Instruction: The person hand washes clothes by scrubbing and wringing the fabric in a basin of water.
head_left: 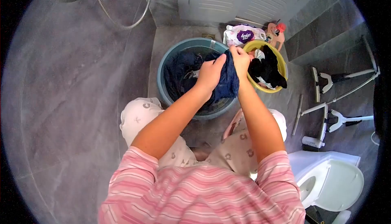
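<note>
Dark blue cloth (229, 79) is held up over the right side of a blue-grey tub (162, 81). My left hand (210, 74) grips it from the left, fingers wrapped round the fabric. At its upper right edge, my right hand (240, 59) is closed on the same cloth. More dark blue fabric (179, 71) lies inside the tub, with a small whitish patch near my left hand. Just right of my right hand stands a yellow basin (284, 67) holding black cloth (266, 67) and some white and pinkish pieces.
Behind the basin are a white and purple package (244, 34) and a pink bottle (275, 37). Mop-like tools with pale handles (313, 108) lie at right, near a white bottle (313, 142) and a toilet (340, 183). A shower hose (118, 24) hangs at upper left.
</note>
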A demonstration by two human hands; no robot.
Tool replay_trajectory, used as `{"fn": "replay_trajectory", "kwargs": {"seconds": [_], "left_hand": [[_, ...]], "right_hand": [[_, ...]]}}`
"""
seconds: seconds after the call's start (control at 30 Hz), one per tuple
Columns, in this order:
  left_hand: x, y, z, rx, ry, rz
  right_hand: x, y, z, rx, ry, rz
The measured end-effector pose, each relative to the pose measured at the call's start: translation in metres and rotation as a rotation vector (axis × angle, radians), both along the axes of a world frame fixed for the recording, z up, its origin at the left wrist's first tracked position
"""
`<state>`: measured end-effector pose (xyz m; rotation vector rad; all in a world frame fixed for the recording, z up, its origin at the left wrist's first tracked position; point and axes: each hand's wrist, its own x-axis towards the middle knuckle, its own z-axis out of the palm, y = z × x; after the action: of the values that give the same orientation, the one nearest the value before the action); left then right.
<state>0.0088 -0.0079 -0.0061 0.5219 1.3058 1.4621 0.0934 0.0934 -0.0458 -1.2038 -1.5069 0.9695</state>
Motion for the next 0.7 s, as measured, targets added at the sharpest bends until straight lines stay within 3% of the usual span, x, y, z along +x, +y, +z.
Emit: {"fn": "replay_trajectory", "kwargs": {"seconds": [0.1, 0.13, 0.17, 0.23, 0.27, 0.3, 0.37, 0.43, 0.47, 0.5, 0.57, 0.63, 0.7], "left_hand": [[-0.012, 0.003, 0.008, -0.007, 0.075, 0.041], [-0.021, 0.007, 0.004, -0.086, 0.117, 0.014], [-0.026, 0.008, 0.003, -0.078, 0.147, 0.014], [-0.022, 0.005, 0.015, 0.01, 0.105, -0.069], [-0.017, 0.004, 0.012, 0.177, 0.286, -0.148], [-0.011, 0.003, 0.004, 0.34, 0.465, -0.228], [0.002, 0.0, -0.013, 0.417, 0.94, -0.175], [0.004, 0.003, -0.02, 0.287, 0.759, -0.035], [-0.002, 0.01, -0.017, 0.207, 0.521, 0.047], [-0.012, 0.017, -0.023, 0.211, 0.42, 0.153], [-0.025, 0.017, -0.004, 0.155, 0.412, 0.157], [-0.014, 0.015, -0.004, 0.304, 0.485, 0.176], [0.007, 0.005, -0.014, 0.328, 0.735, 0.162]], "right_hand": [[0.009, 0.016, -0.005, -0.17, -0.022, -0.179], [0.009, 0.01, 0.007, -0.49, 0.481, -0.245], [0.011, 0.018, -0.002, -0.651, 0.887, -0.141], [0.018, 0.035, -0.015, -0.657, 1.062, -0.004], [0.022, 0.044, -0.026, -0.671, 1.17, 0.193], [0.026, 0.033, -0.01, -0.594, 1.04, 0.415], [0.026, 0.055, -0.07, -0.468, 1.123, 0.492], [0.005, 0.006, 0.007, -0.772, 1.103, 0.207], [0.001, 0.005, -0.008, -0.691, 1.132, 0.269], [-0.006, -0.009, 0.011, -0.817, 1.146, 0.164], [-0.015, -0.027, 0.035, -0.755, 1.138, 0.123], [-0.014, -0.035, 0.057, -0.738, 1.187, 0.102], [-0.002, -0.01, 0.026, -0.635, 1.188, 0.427]]}}
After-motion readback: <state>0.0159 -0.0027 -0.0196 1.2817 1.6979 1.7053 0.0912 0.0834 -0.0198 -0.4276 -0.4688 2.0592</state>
